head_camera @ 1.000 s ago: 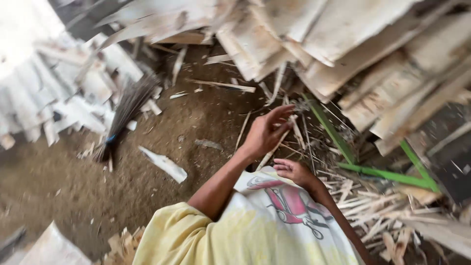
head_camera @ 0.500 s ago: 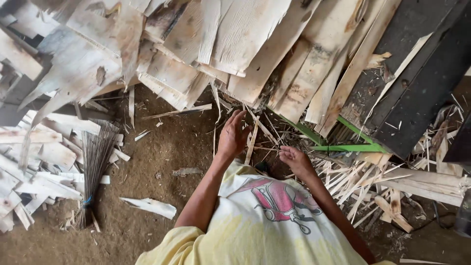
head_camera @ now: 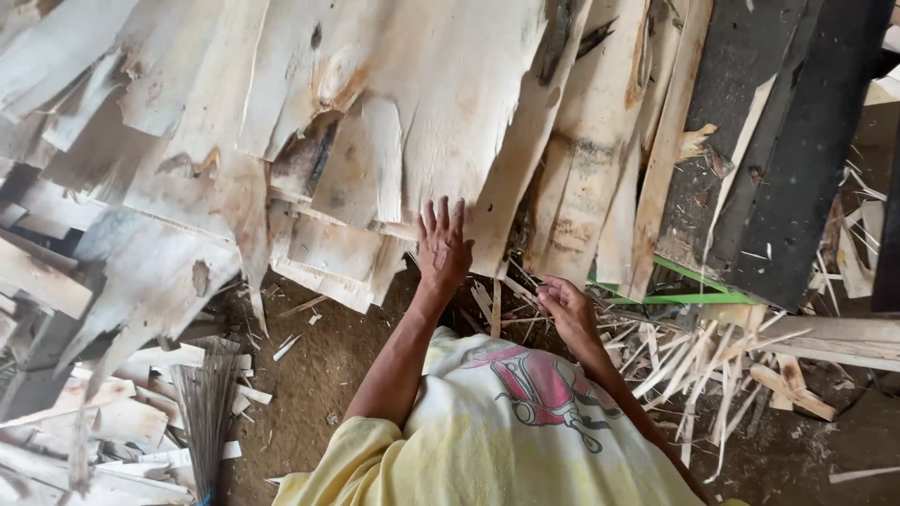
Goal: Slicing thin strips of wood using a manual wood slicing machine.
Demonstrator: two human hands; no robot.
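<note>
Left hand (head_camera: 442,245) lay flat, fingers apart, on thin, brittle veneer sheets (head_camera: 441,112); right hand (head_camera: 565,307) pinched light wood strips (head_camera: 511,286). Support sheets by edges.

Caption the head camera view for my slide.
Left hand flat on stacked wood veneer sheets, right hand among thin wood strips on dirt floor.

You had no packages, labels, signs or screens before you; only bare wood showed, and the sole printed thing was a red-and-pink picture on your yellow shirt (head_camera: 525,440).
</note>
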